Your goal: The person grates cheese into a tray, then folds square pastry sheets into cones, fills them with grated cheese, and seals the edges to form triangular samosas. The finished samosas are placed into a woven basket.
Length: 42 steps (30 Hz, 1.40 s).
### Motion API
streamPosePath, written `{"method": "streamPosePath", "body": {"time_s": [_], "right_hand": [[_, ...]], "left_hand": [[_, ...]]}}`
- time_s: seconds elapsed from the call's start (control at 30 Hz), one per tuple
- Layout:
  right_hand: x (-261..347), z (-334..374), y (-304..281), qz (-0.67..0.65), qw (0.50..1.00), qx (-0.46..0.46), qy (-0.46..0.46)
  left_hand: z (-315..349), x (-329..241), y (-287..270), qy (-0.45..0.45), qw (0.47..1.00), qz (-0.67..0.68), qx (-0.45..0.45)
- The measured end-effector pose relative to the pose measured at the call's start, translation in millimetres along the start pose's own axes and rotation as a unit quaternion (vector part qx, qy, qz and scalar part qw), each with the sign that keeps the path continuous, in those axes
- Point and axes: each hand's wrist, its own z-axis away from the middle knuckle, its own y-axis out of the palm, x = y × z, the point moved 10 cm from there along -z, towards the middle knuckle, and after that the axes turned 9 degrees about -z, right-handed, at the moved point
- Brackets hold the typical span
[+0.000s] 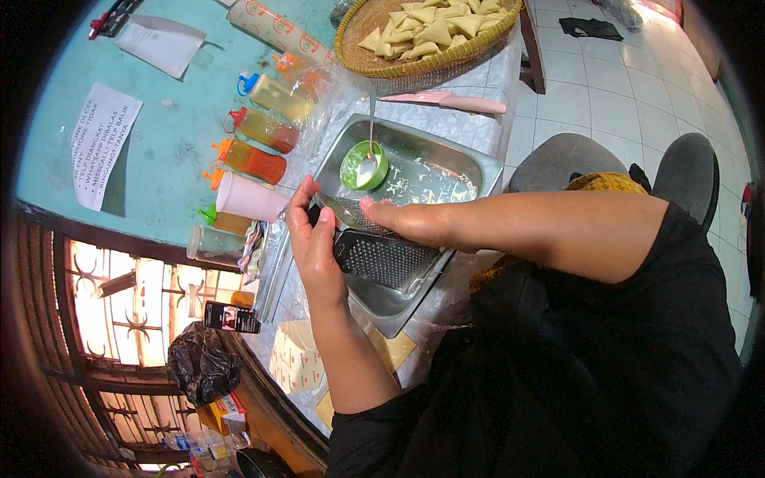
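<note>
Left hand [316,243] — fingers pinching one end of the metal grater [388,261] above the steel tray [454,151]. Right hand [406,221] at grater face — finger closure cannot be told.

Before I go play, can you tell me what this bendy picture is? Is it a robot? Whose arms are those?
No robot here, just a person with two bare hands. A wide camera worn on their head looks down, so we see nearly what they see, and straight edges look curved.

The left hand holds one end of a metal grater. The right hand is against it; I can't tell if it holds anything.

Under them is a metal tray with pale shreds and a green bowl with a spoon inside. Also on the table are a pink knife, squeeze bottles and a basket of pale triangles.
</note>
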Motion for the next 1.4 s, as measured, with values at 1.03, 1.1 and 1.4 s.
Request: {"method": "streamPosePath", "body": {"time_s": [1.03, 1.1, 1.4], "right_hand": [[20.6, 18.2, -42.4, 0.766, 0.628, 0.04, 0.135], [14.6, 19.4, -42.6, 0.768, 0.627, 0.01, 0.131], [10.3, 10.0, -50.5, 0.782, 0.615, -0.03, 0.097]], "left_hand": [[1.7, 2.6, -1.6, -0.016, 1.0, 0.012, 0.002], [2.9, 4.1, -3.5, -0.025, 1.0, 0.01, -0.007], [2.8, 8.9, -1.7, -0.025, 0.996, 0.077, -0.022]]}}
